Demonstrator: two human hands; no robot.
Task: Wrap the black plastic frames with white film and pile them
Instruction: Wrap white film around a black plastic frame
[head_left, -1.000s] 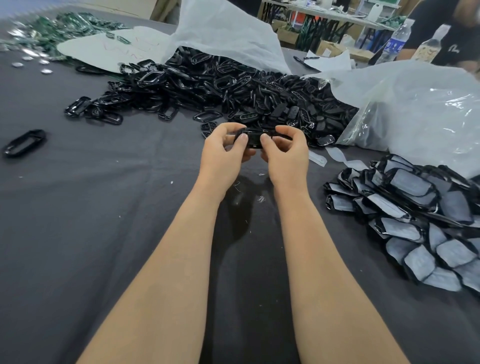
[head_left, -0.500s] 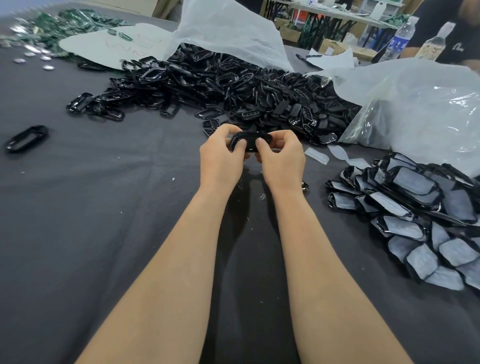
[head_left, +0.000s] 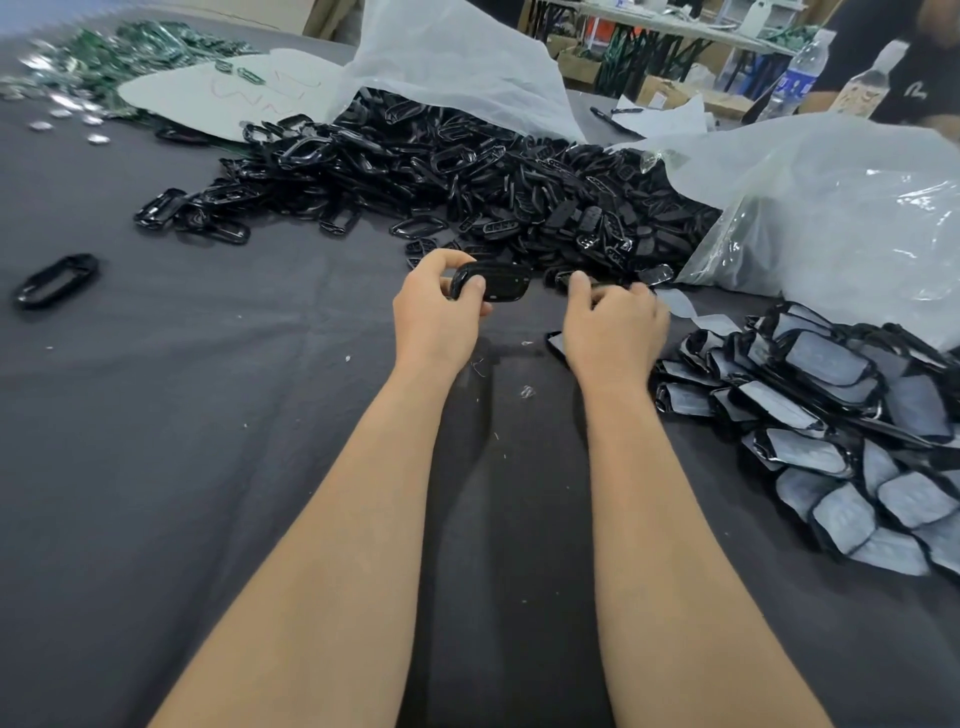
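While left hand (head_left: 434, 312) fingers (head_left: 475, 284) pinch frame (head_left: 503, 280) | right hand (head_left: 615, 325) apart

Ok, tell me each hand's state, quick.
Left hand: holds a black frame.
Right hand: fingers curled; cannot tell if it holds anything.

Bare grey cloth (head_left: 208, 415) leftward; frame heap (head_left: 467, 171) ahead, wrapped pile (head_left: 831, 415) rightward (crowded).

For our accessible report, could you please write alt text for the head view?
A person's left hand holds a black frame above a table, the right hand at the edge of a heap of bare frames. Wrapped frames lie piled at right.
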